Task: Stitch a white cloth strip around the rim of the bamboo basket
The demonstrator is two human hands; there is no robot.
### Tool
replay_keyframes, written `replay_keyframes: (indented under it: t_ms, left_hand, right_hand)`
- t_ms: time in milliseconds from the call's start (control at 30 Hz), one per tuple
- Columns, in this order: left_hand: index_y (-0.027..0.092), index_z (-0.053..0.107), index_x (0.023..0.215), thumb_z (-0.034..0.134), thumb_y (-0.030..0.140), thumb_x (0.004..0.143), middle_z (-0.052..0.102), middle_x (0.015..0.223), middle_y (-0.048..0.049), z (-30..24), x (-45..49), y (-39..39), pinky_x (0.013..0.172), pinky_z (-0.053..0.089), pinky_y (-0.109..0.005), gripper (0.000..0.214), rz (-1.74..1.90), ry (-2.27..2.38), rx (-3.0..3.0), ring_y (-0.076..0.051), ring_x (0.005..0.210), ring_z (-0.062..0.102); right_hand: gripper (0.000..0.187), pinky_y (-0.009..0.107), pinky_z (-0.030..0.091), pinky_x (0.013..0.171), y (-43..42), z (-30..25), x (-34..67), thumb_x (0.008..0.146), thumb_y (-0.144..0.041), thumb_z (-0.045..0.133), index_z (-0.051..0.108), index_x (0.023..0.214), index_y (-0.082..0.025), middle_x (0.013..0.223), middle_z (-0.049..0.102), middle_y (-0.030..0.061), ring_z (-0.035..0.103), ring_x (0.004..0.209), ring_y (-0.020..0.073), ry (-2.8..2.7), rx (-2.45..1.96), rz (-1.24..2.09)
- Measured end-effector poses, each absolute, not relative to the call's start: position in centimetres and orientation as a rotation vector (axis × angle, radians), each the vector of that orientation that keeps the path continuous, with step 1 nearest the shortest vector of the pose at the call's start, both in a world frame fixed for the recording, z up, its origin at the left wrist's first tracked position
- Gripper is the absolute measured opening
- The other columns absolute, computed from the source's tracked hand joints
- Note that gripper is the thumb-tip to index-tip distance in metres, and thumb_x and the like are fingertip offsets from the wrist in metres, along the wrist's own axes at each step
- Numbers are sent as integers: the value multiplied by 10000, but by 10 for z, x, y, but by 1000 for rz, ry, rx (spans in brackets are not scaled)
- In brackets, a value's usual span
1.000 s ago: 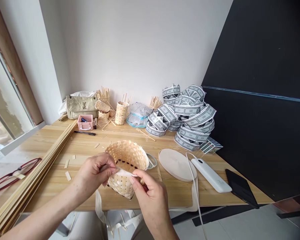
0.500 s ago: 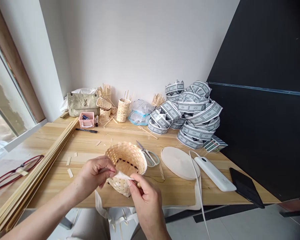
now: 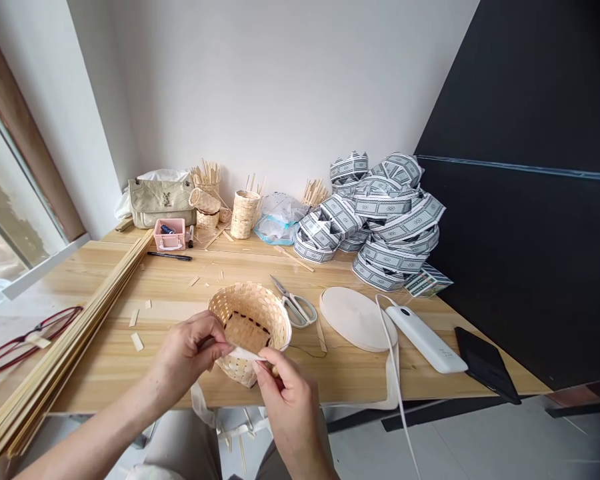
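Note:
A small woven bamboo basket (image 3: pixel 253 313) is held over the near edge of the wooden table (image 3: pixel 360 380), its mouth tilted toward me. My left hand (image 3: pixel 190 350) pinches its near rim, fingers closed on a white fabric strip (image 3: pixel 243 351) that lies along the rim. My right hand (image 3: pixel 285 400) is closed below the basket, thumb and forefinger pinching the same strip's other end. The strip's tail (image 3: pixel 200 410) hangs down below the table edge.
Scissors (image 3: pixel 295 307) lie just right of the basket, then a white oval disc (image 3: pixel 353 317), a white power bank (image 3: pixel 425 337) with cable, a black phone (image 3: pixel 485 363). Long bamboo slats (image 3: pixel 65 353) and red glasses (image 3: pixel 25 340) are left. Baskets, a bag and patterned ribbon rolls (image 3: pixel 380 220) line the back.
The basket has tipped more toward me, showing its bottom, and both hands have shifted slightly along the rim with the strip. The scissors have come into sight behind it.

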State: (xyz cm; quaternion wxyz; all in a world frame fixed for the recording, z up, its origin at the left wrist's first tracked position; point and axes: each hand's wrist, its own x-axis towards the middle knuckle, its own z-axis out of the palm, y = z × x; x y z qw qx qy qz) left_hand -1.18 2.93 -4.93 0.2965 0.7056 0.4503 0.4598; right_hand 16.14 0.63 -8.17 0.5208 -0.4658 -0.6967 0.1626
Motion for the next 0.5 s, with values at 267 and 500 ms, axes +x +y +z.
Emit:
replay_keyframes:
  t_ms: [267, 500]
  left_hand:
    - [163, 540, 654, 562, 225, 744, 510, 590, 26, -47, -15, 31, 496, 342, -181, 111, 1140, 1191, 1927, -88, 529, 447]
    - [161, 544, 675, 522, 208, 753, 493, 572, 34, -40, -13, 31, 452, 311, -171, 94, 1047, 1122, 1867, -76, 491, 403]
  right_hand:
    - [146, 141, 344, 448, 7, -82, 162, 815, -195, 497, 618, 736, -177, 539, 525, -39, 456, 453, 76, -1655, -1112, 435]
    - [169, 144, 334, 382, 4, -81, 164, 797, -188, 538, 646, 926, -179, 501, 526, -59, 435, 377, 71, -1653, -1118, 392]
